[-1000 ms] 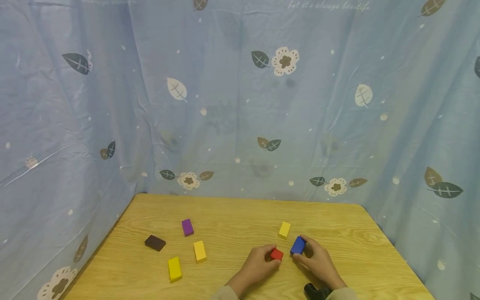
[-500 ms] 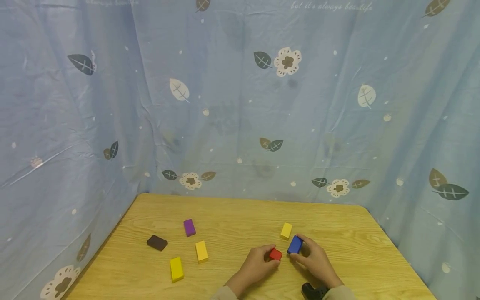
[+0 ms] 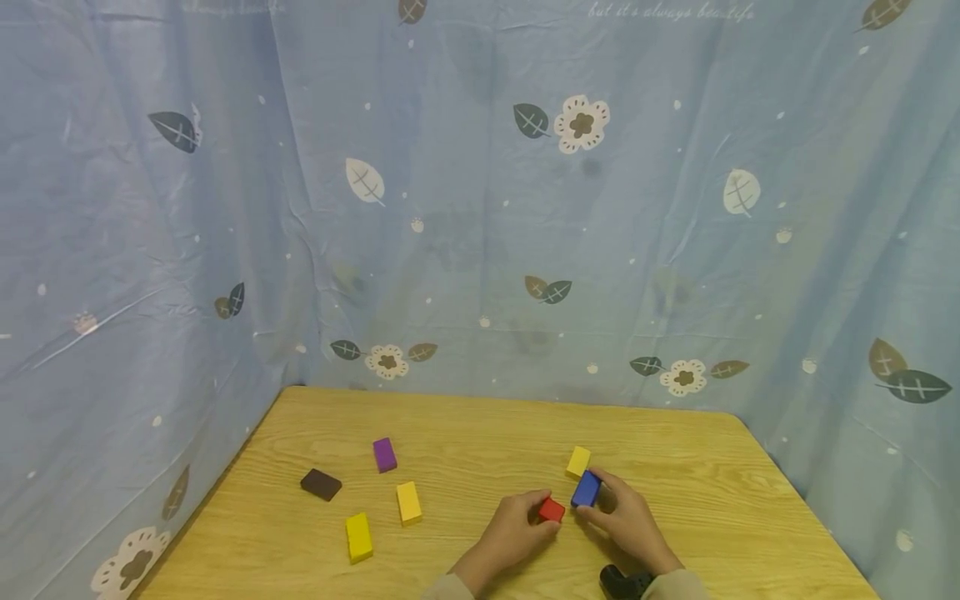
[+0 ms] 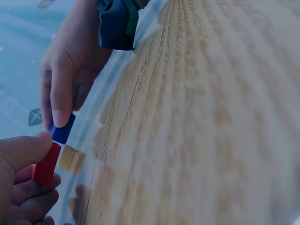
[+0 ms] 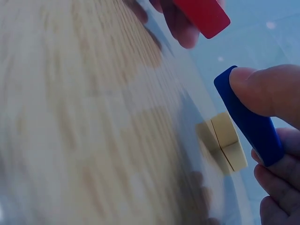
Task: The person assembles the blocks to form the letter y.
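My left hand pinches a small red block between thumb and fingers. In the left wrist view the thumb lies on one end of the red block. Just to the right, my right hand holds a blue block by its ends; the right wrist view has the thumb on the blue block's near end. A narrow gap separates the two blocks. Close behind the blue block is a yellow block; whether they touch I cannot tell.
Over on the left of the wooden table lie a purple block, a dark brown block, an orange-yellow block and a bright yellow block. Blue patterned curtain hangs behind and at the sides. A black device sits by the right wrist.
The right hand has brought the blue block a little leftward, narrowing its gap to the red block. The left hand keeps its grip and shifts only slightly. The head view has turned slightly left.
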The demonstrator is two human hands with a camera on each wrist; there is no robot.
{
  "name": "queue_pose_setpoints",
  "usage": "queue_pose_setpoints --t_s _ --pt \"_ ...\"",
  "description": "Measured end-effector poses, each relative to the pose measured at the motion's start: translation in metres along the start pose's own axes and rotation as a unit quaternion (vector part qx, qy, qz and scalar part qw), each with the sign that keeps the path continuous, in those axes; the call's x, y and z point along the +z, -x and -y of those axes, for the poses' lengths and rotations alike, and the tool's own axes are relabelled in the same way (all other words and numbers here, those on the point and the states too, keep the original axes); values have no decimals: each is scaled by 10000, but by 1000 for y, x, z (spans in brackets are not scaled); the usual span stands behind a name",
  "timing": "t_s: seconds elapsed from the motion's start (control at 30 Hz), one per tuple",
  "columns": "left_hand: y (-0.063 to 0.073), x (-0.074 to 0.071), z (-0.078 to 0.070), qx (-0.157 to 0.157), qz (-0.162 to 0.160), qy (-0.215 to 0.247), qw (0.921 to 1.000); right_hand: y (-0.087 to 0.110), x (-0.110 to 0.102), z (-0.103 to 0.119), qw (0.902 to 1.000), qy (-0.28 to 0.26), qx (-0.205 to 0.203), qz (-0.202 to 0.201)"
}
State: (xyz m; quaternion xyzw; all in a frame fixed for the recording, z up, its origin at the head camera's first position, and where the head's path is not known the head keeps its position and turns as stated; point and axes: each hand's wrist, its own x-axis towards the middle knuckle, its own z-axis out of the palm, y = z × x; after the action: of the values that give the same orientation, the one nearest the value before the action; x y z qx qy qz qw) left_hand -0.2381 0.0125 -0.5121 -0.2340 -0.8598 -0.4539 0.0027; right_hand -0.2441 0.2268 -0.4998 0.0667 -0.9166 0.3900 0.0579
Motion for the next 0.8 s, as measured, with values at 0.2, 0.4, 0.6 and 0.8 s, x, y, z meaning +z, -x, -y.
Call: queue_pose_setpoints --t_s 0.2,0.4,0.6,0.8 --pt "1 0 0 -37 -35 -7 10000 -2 4 -1 10000 6 -19 -17" --pt "2 -1 0 25 -79 18 10000 -5 7 -2 9999 20 -148 -65" --pt "3 -2 1 70 -110 5 9999 -10 10 -3 9999 61 -107 -4" --pt "3 -2 1 71 -101 82 9999 -12 12 -3 9999 -3 -129 17"
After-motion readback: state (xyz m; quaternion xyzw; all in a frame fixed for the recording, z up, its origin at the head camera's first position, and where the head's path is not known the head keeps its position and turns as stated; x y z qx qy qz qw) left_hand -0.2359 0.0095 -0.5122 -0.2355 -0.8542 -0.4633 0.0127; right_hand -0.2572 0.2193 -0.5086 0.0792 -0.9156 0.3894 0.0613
